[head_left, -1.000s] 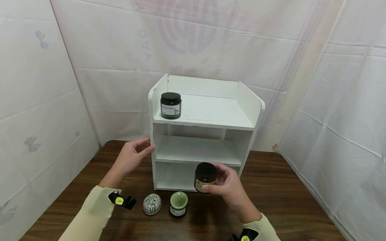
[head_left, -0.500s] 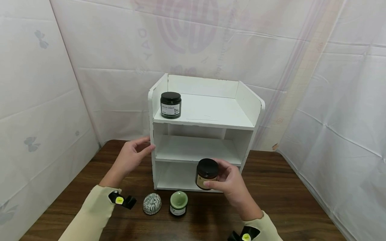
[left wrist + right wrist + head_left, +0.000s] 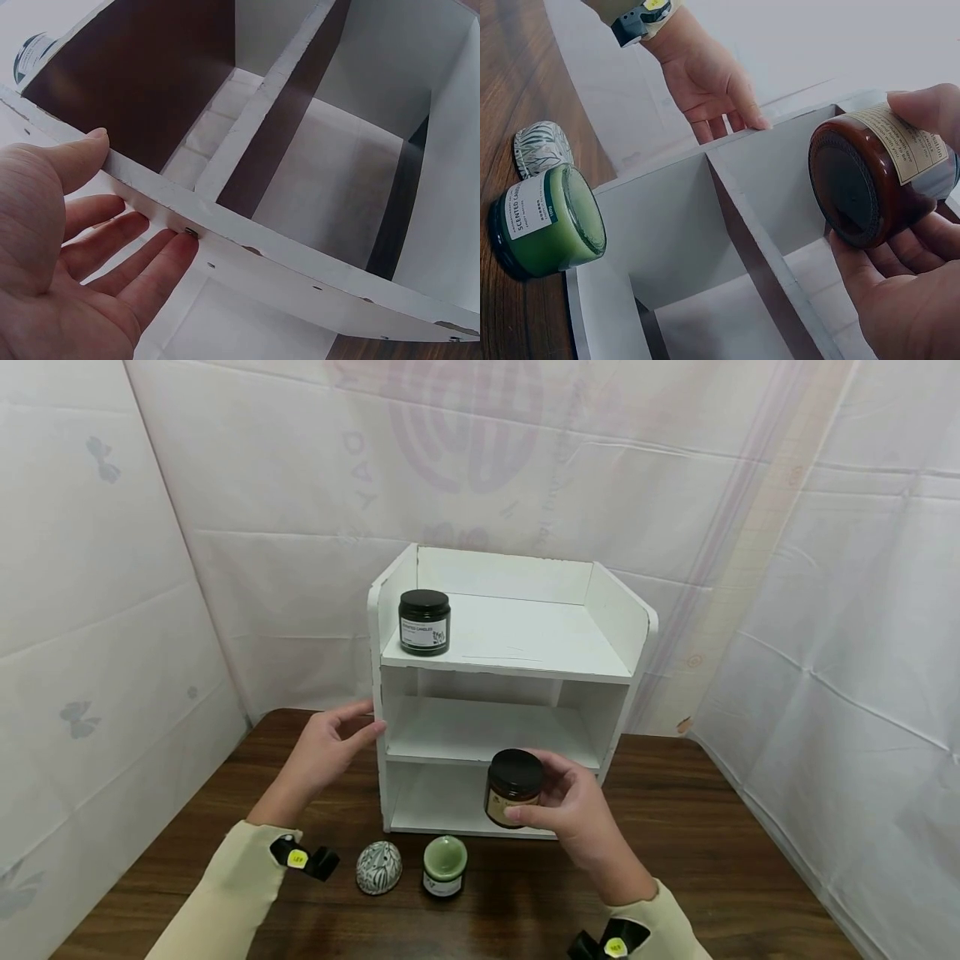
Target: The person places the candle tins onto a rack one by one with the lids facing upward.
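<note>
My right hand [image 3: 573, 802] grips an amber candle jar [image 3: 889, 176] with a black lid and a cream label. It holds the jar in front of the white shelf unit [image 3: 495, 672], at about the height of the lowest compartment in the head view. In the right wrist view the jar's round base shows, with thumb and fingers on either side of it. My left hand [image 3: 326, 747] rests at the unit's left side panel [image 3: 277, 244]. Its thumb lies at the front edge, and its loosely extended fingers touch the outer face.
A dark green candle jar [image 3: 424, 623] labelled scented candles stands at the top shelf's left front. On the brown wooden table [image 3: 675, 843], before the unit, are a green candle jar [image 3: 551, 221] and a leaf-patterned dome [image 3: 378, 868]. White sheeting [image 3: 300, 568] hangs behind.
My right hand has lifted the amber candle jar a little, up and towards the shelf unit. The left hand has stayed at the side panel.
</note>
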A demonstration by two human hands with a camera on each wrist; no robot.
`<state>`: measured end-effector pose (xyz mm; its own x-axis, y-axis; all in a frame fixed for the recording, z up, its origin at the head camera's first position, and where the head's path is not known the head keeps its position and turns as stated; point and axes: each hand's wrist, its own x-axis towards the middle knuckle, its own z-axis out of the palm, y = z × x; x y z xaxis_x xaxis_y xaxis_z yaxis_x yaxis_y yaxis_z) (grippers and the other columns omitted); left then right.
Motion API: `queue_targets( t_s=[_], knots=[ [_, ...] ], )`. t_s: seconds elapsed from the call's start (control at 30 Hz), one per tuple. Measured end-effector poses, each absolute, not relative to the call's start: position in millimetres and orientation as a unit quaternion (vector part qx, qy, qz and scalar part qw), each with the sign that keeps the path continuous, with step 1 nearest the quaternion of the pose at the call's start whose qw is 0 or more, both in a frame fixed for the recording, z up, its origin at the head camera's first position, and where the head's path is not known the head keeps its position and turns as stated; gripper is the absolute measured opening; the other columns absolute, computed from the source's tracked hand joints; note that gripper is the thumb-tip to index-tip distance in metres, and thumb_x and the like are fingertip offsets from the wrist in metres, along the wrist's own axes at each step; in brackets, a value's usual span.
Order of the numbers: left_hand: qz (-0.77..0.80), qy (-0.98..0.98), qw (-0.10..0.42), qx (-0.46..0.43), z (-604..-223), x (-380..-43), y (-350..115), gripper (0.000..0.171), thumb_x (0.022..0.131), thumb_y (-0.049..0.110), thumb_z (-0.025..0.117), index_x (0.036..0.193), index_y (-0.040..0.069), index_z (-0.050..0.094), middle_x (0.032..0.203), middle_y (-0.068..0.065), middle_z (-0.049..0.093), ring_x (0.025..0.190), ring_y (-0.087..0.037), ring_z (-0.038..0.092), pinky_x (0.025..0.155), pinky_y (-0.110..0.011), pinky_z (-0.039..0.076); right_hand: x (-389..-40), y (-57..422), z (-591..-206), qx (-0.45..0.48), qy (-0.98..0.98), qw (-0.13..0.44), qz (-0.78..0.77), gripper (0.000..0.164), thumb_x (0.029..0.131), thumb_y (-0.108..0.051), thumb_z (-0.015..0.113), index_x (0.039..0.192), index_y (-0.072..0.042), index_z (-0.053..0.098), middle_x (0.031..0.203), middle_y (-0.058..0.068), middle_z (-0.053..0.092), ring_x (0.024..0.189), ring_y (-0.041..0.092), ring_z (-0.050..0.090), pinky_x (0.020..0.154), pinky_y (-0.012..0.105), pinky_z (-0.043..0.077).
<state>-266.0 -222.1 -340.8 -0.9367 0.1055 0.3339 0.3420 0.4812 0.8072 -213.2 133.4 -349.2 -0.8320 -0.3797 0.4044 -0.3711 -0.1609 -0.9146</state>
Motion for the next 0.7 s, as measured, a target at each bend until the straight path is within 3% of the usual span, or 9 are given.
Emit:
queue_targets(
  t_s=[0.7],
  knots=[
    [-0.49,-0.852,0.121,-0.134,-341.4,-265.6,-221.9,0.06,0.101,0.043,0.065,0.149,0.009,0.054,0.146,-0.015,0.06,0.127,-0.033,0.063,0.101,-0.053,0.053,-214.5,132.0,-326.4,-0.297,0.648,-0.002,-0.702,0.064,0.076,0.0,0.087,0.135,0.002,0.06,0.12,0.003,0.07,0.104,0.014,0.068,0.085,0.026,0.058]
  ],
)
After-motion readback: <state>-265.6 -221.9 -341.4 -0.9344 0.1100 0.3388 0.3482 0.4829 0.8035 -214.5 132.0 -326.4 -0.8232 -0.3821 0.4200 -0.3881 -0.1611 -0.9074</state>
